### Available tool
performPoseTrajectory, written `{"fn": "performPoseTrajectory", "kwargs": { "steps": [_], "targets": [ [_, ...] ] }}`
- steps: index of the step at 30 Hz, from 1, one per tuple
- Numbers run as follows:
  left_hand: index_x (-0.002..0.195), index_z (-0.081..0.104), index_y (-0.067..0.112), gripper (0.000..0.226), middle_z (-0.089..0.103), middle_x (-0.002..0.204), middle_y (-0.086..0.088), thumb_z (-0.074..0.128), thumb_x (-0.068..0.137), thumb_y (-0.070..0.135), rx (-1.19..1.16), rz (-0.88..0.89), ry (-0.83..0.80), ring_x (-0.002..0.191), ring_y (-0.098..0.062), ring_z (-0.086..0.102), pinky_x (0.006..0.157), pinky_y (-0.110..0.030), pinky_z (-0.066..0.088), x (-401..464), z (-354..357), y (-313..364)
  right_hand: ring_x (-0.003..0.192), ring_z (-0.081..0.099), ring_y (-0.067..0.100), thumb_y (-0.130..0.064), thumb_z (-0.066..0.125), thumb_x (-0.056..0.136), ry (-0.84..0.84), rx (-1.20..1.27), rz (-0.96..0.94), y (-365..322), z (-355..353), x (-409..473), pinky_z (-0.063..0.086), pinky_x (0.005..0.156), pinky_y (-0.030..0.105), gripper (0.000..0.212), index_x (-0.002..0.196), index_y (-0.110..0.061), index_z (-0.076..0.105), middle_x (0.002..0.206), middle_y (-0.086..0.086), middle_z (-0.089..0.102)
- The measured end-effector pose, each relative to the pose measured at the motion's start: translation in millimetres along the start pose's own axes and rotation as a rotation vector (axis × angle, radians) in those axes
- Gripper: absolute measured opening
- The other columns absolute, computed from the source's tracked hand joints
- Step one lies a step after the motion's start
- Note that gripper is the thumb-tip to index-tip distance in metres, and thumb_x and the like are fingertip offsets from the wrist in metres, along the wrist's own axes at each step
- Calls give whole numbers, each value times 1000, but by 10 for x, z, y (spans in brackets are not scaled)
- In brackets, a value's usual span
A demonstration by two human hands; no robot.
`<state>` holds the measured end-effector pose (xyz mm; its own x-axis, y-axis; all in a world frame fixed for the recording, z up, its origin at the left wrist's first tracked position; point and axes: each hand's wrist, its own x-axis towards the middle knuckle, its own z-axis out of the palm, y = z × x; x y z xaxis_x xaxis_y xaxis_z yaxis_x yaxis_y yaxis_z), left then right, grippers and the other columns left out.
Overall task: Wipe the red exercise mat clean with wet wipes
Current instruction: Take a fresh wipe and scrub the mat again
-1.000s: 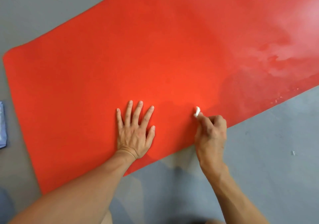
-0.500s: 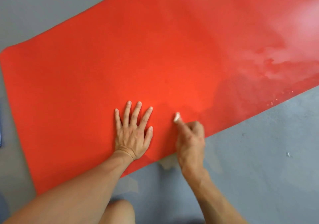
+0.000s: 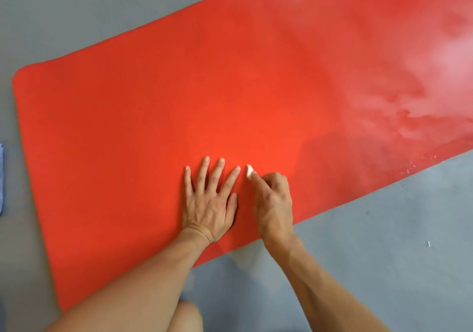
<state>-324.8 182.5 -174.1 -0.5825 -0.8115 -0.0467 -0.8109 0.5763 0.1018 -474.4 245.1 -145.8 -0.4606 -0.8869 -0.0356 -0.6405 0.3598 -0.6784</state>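
The red exercise mat (image 3: 179, 96) lies slanted across a grey floor and fills most of the view. Its right part shows darker damp patches and pale glare. My left hand (image 3: 208, 201) lies flat on the mat near its front edge, fingers spread. Just to its right, my right hand (image 3: 273, 201) curls round a small white wet wipe (image 3: 249, 171) and presses it onto the mat. Only a little tip of the wipe shows past the fingers, close to my left index finger.
Grey floor (image 3: 384, 242) surrounds the mat, with a small white fleck (image 3: 429, 243) at the right. White crumbs (image 3: 409, 171) dot the mat's front edge. A blue object (image 3: 1, 178) peeks in at the left border. My knee (image 3: 184, 316) shows at the bottom.
My right hand has slid the wipe leftward along the mat, from well apart to right beside my left hand. My left hand has stayed flat in place.
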Motion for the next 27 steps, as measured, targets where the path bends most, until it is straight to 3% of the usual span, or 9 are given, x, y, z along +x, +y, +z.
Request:
{"fn": "performPoseTrajectory", "kwargs": {
  "steps": [3, 6, 9, 13, 15, 20, 22, 25, 27],
  "targets": [
    [155, 47, 36, 57, 44, 162, -5, 48, 99, 46, 1, -17, -3, 152, -37, 34, 119, -70, 20, 23, -80, -7, 89, 48, 17, -16, 69, 97, -66, -104, -176, 120, -203, 174, 43, 69, 28, 26, 121, -23, 73, 91, -4, 49],
    [155, 48, 34, 57, 51, 155, -5, 48, 100, 48, 11, -5, 3, 142, -34, 46, 116, -69, 24, 166, -157, -146, 85, 55, 30, -26, 62, 100, 115, -134, 50, 355, -497, 543, 39, 69, 32, 18, 100, -15, 77, 84, 2, 49],
    [162, 36, 32, 63, 38, 165, -4, 38, 103, 54, 54, -22, -53, 156, -35, 26, 120, -74, 13, 321, -161, -340, 81, 56, 32, -16, 62, 99, 241, -79, 197, 215, -280, 549, 39, 70, 32, 16, 104, -13, 77, 83, 3, 50],
    [163, 33, 32, 61, 32, 169, -2, 35, 105, 53, 38, -32, -48, 159, -34, 17, 121, -71, 12, 340, -73, -414, 84, 48, 21, -23, 48, 102, -84, -38, -128, -309, 229, 89, 47, 68, 36, 29, 114, -14, 72, 87, -1, 49],
    [163, 33, 33, 61, 32, 169, -1, 37, 105, 51, 30, -30, -48, 159, -34, 17, 121, -71, 12, 347, -81, -418, 89, 47, 14, -30, 51, 105, -167, -58, -194, -230, 134, 181, 48, 74, 28, 27, 116, -18, 72, 93, -3, 49],
    [163, 34, 33, 65, 33, 168, -1, 43, 101, 51, 32, -28, -54, 159, -34, 19, 121, -72, 13, 352, -70, -423, 81, 50, 25, -33, 62, 103, 209, -123, 80, 396, -401, 951, 46, 73, 41, 24, 114, -19, 79, 85, 3, 48],
    [162, 35, 32, 65, 34, 168, -2, 43, 101, 51, 31, -28, -43, 159, -35, 20, 120, -73, 13, 344, -70, -425, 83, 51, 25, -32, 59, 104, 296, -126, 174, 363, -308, 1006, 45, 76, 37, 27, 116, -16, 78, 87, 6, 50],
    [162, 37, 31, 65, 35, 167, -3, 44, 100, 49, 25, -26, -38, 158, -35, 21, 120, -73, 14, 346, -74, -425, 79, 50, 19, -39, 64, 102, 197, 14, 159, 23, 11, 719, 48, 78, 43, 30, 96, -11, 73, 87, 4, 51],
    [162, 37, 30, 64, 35, 168, -3, 43, 101, 49, 22, -22, -32, 158, -36, 20, 120, -73, 14, 344, -75, -419, 79, 49, 17, -41, 61, 102, 37, 66, -22, -211, 122, 438, 50, 75, 44, 28, 99, -15, 71, 89, 1, 50]
  ]
}}
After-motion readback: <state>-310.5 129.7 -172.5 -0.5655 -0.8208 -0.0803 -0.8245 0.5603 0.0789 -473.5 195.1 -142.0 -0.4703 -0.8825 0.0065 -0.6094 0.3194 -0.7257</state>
